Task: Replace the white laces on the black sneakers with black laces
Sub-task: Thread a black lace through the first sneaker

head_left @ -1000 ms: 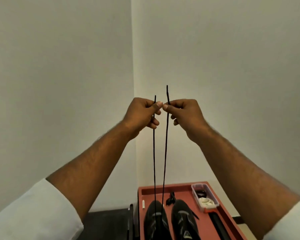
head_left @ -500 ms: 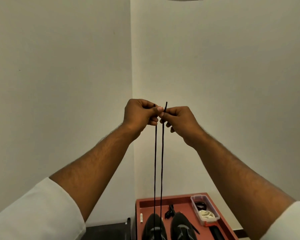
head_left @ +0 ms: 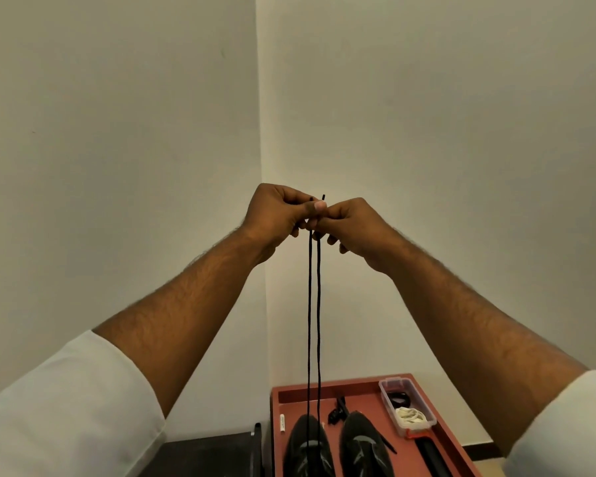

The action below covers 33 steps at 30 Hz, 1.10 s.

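Above the red tray (head_left: 365, 385), both hands pinch the black lace (head_left: 313, 304).

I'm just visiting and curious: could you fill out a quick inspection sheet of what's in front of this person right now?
Surface: red tray low in the view, beside a dark surface.
Job's things: black lace hanging in two strands from both hands down to the left black sneaker; right black sneaker beside it.
Clutter: clear plastic box holding white laces and something dark; a small black item; a small white stick.
Hands: left hand and right hand raised, fingers pinching the lace ends together.
Cables: nothing seen.
Surroundings: plain wall corner.
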Each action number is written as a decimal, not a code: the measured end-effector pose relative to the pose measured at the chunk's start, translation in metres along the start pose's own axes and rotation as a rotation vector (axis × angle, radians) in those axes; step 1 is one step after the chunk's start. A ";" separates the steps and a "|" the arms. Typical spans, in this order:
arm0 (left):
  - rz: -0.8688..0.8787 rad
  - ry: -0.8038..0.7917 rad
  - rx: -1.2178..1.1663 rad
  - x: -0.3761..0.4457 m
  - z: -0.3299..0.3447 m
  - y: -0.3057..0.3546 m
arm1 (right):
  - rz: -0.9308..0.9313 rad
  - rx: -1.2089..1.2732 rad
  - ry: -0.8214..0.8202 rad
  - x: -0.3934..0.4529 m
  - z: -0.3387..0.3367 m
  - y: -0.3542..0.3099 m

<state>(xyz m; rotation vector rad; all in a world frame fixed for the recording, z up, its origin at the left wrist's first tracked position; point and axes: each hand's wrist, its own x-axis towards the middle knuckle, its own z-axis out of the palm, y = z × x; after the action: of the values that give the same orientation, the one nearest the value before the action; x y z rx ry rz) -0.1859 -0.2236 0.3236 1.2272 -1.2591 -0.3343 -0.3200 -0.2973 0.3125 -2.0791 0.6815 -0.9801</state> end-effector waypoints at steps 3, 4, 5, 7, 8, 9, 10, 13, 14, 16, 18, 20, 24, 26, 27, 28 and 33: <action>-0.018 0.016 -0.026 0.000 0.001 -0.003 | 0.005 -0.031 -0.035 -0.002 0.000 0.001; -0.022 0.014 -0.024 0.000 0.001 -0.004 | 0.008 -0.051 -0.052 -0.003 0.001 0.002; -0.026 0.005 -0.017 -0.001 0.001 -0.005 | 0.011 -0.070 -0.067 -0.004 0.001 0.002; -0.035 -0.020 -0.004 -0.001 0.002 -0.011 | 0.016 -0.095 -0.084 -0.004 0.003 0.006; -0.041 -0.023 -0.006 -0.001 0.003 -0.014 | 0.019 -0.101 -0.088 -0.004 0.004 0.009; -0.047 -0.019 -0.012 -0.002 0.004 -0.018 | 0.021 -0.103 -0.089 -0.004 0.005 0.012; -0.051 -0.011 -0.021 -0.003 0.004 -0.021 | 0.021 -0.104 -0.088 -0.004 0.007 0.015; -0.055 0.017 -0.044 -0.008 0.009 -0.032 | 0.013 -0.080 -0.095 -0.004 0.015 0.027; -0.057 0.030 -0.049 -0.012 0.012 -0.037 | 0.006 -0.058 -0.098 -0.006 0.018 0.032; -0.066 0.062 -0.066 -0.020 0.017 -0.047 | 0.003 -0.013 -0.089 -0.010 0.027 0.045; -0.090 0.094 -0.096 -0.029 0.021 -0.062 | 0.027 0.033 -0.075 -0.014 0.036 0.061; -0.133 0.122 -0.132 -0.041 0.026 -0.084 | 0.065 0.073 -0.086 -0.022 0.047 0.082; -0.310 0.087 -0.154 -0.073 0.035 -0.154 | 0.181 0.119 -0.170 -0.046 0.079 0.138; -0.423 0.035 -0.165 -0.093 0.037 -0.195 | 0.263 0.186 -0.180 -0.064 0.093 0.169; -0.495 0.017 -0.157 -0.104 0.039 -0.216 | 0.321 0.225 -0.172 -0.074 0.100 0.186; -0.566 0.013 -0.131 -0.117 0.040 -0.240 | 0.385 0.264 -0.156 -0.085 0.106 0.203; -0.700 -0.064 0.290 -0.175 0.055 -0.353 | 0.627 0.311 -0.025 -0.135 0.134 0.285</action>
<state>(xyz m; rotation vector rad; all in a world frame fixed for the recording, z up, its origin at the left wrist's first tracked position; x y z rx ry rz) -0.1514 -0.2529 -0.0719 1.9093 -0.9127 -0.7161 -0.3318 -0.3204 -0.0289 -1.4621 1.0142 -0.6451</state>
